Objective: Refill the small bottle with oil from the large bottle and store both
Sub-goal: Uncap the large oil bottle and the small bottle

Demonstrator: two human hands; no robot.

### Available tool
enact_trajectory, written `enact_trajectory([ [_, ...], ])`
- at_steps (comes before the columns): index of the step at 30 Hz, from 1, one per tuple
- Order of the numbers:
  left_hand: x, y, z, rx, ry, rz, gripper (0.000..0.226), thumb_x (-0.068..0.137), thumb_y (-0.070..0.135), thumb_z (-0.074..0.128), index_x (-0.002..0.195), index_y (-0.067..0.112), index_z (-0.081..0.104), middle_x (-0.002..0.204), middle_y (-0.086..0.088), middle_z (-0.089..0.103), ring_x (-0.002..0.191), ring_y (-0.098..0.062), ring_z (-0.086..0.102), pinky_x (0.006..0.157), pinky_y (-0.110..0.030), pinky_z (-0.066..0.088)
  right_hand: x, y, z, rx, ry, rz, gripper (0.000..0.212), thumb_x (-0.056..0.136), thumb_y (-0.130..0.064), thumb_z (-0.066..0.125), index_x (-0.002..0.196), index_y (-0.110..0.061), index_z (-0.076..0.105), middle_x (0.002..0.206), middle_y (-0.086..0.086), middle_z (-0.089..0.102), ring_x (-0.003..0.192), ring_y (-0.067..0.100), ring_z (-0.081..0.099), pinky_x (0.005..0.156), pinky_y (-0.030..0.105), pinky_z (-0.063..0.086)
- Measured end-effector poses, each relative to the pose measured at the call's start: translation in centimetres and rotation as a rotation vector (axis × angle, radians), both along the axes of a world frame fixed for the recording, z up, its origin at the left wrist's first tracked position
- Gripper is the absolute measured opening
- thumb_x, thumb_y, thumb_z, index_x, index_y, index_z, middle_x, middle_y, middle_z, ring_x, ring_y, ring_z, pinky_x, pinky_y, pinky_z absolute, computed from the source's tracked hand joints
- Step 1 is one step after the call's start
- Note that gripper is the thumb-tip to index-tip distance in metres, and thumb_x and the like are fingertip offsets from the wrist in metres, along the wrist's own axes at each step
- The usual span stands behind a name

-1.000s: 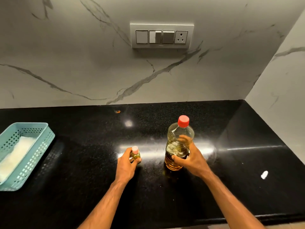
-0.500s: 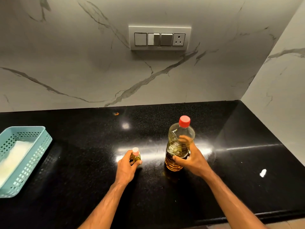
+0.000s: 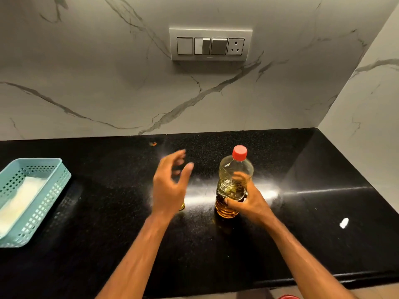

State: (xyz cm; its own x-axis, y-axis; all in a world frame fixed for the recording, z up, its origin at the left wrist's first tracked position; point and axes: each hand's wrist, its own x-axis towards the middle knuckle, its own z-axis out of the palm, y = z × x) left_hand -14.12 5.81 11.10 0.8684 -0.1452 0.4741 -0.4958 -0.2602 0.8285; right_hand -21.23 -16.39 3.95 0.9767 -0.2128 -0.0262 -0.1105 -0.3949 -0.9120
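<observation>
The large oil bottle (image 3: 234, 175), clear plastic with a red cap and amber oil, stands upright on the black counter (image 3: 313, 212). My right hand (image 3: 248, 201) grips its lower body from the right. My left hand (image 3: 170, 186) hovers raised to the left of it, fingers spread and blurred, holding nothing. The small bottle (image 3: 182, 206) is almost fully hidden behind my left palm; only a yellow sliver of its base shows on the counter.
A light blue perforated basket (image 3: 58, 180) with a white cloth inside sits at the counter's left edge. A small white scrap (image 3: 344, 222) lies at the right. Marble walls close the back and right side; a switch panel (image 3: 210, 44) hangs on the back wall.
My left hand has let go of the small bottle and risen with fingers spread. My right hand still holds the large bottle in place.
</observation>
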Motion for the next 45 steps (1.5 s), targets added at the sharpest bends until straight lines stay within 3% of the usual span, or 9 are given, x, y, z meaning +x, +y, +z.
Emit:
enact_trajectory([
  [3,1.1,-3.8,5.2,0.22,-0.179,-0.245,0.033,0.092,0.025,0.063,0.122,0.011,0.061,0.11,-0.004,0.064,0.09,-0.01,0.061,0.076,-0.021,0.053,0.4,0.0,0.1,-0.018,-0.009,0.004,0.083,0.065,-0.028,0.079,0.137,-0.024,0.038,0.124,-0.012,0.057,0.113,-0.004,0.055,0.095,0.021,0.045],
  [7,2.9,-6.9,6.6,0.527,-0.241,-0.454,0.039,0.094,0.024,0.06,0.129,0.01,0.056,0.124,-0.008,0.059,0.101,-0.014,0.058,0.088,-0.026,0.051,0.6,0.0,0.4,-0.027,-0.008,0.024,0.082,0.068,-0.021,0.081,0.138,-0.023,0.038,0.121,-0.021,0.054,0.109,-0.013,0.053,0.09,0.014,0.043],
  [15,4.2,-7.1,7.7,0.655,-0.248,-0.63,0.039,0.09,0.017,0.066,0.126,0.007,0.059,0.119,-0.009,0.061,0.102,-0.008,0.054,0.08,-0.012,0.046,0.5,0.0,0.9,-0.018,-0.001,0.037,0.072,0.075,-0.008,0.079,0.13,-0.029,0.038,0.113,-0.022,0.053,0.1,-0.022,0.051,0.079,0.002,0.043],
  [23,4.5,-7.4,8.5,0.809,-0.352,-0.572,0.038,0.092,0.03,0.062,0.125,0.012,0.059,0.12,-0.006,0.058,0.102,-0.016,0.055,0.079,-0.019,0.039,0.4,0.3,1.1,-0.008,-0.001,0.026,0.073,0.075,-0.007,0.078,0.132,-0.026,0.039,0.11,-0.023,0.052,0.097,-0.02,0.052,0.077,0.004,0.043],
  [28,4.2,-7.4,8.2,0.813,-0.392,-0.52,0.04,0.093,0.038,0.058,0.12,0.008,0.059,0.117,-0.009,0.059,0.096,-0.02,0.058,0.078,-0.028,0.048,0.3,0.5,1.4,0.007,0.008,0.026,0.072,0.075,-0.007,0.078,0.132,-0.028,0.039,0.109,-0.022,0.054,0.098,-0.009,0.055,0.082,0.013,0.043],
  [32,4.1,-7.4,7.9,0.848,-0.47,-0.384,0.049,0.087,0.056,0.056,0.109,0.012,0.059,0.106,-0.004,0.062,0.083,-0.016,0.057,0.065,-0.025,0.045,0.2,0.7,1.5,0.005,0.008,0.027,0.072,0.075,-0.008,0.078,0.13,-0.03,0.038,0.109,-0.022,0.054,0.097,-0.01,0.056,0.078,0.008,0.043],
  [38,4.0,-7.5,7.6,0.793,-0.438,-0.388,0.046,0.086,0.055,0.059,0.105,0.014,0.058,0.1,-0.003,0.063,0.079,-0.014,0.056,0.063,-0.024,0.044,0.2,0.8,1.6,0.015,0.01,0.02,0.073,0.075,-0.01,0.079,0.132,-0.028,0.037,0.111,-0.024,0.052,0.099,-0.01,0.054,0.08,0.009,0.042],
  [43,3.0,-7.9,7.0,0.797,-0.441,-0.17,0.053,0.078,0.072,0.055,0.081,0.019,0.052,0.078,0.002,0.058,0.062,-0.014,0.052,0.055,-0.025,0.042,0.2,0.7,1.3,0.009,-0.004,0.021,0.073,0.074,-0.008,0.079,0.132,-0.027,0.038,0.111,-0.02,0.056,0.099,-0.016,0.055,0.081,0.01,0.043],
  [45,2.6,-8.1,6.7,0.759,-0.374,-0.131,0.057,0.076,0.075,0.055,0.085,0.018,0.054,0.084,0.001,0.059,0.066,-0.014,0.054,0.058,-0.025,0.043,0.3,0.6,1.1,0.009,-0.003,0.016,0.073,0.074,-0.009,0.079,0.132,-0.028,0.038,0.112,-0.019,0.057,0.102,-0.013,0.056,0.082,0.012,0.043],
])
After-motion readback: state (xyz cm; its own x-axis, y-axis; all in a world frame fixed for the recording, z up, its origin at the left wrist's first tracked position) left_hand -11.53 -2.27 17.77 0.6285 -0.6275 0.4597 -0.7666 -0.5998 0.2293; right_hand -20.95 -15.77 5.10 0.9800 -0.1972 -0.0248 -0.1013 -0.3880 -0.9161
